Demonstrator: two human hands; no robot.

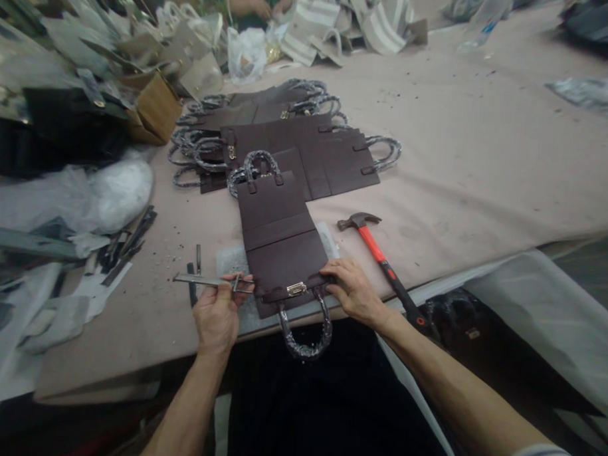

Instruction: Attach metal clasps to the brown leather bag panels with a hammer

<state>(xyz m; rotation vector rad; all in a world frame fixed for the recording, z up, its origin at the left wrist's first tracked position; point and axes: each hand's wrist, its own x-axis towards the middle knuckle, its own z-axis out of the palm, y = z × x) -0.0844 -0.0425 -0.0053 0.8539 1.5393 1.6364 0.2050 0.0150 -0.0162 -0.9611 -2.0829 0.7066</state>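
Note:
A dark brown leather bag panel (286, 217) lies lengthwise before me, a plastic-wrapped handle at each end. Near its close end is a shiny metal clasp (296, 289), and the wrapped handle (307, 351) there hangs over the table edge. My left hand (217, 315) is closed around a metal caliper (205, 280), whose jaws point at the panel's left edge. With curled fingers, my right hand (354, 289) pinches the panel's right edge beside the clasp. The fingertips are partly hidden. To the right lies a claw hammer (376, 247) with a red and black handle.
More brown bag panels (297, 144) are piled beyond mine. Dark strips (128, 242) and plastic wrap (106, 194) lie at left, near a cardboard box (156, 106). Pale bag pieces (321, 29) fill the back, where another person's hands (264, 7) show.

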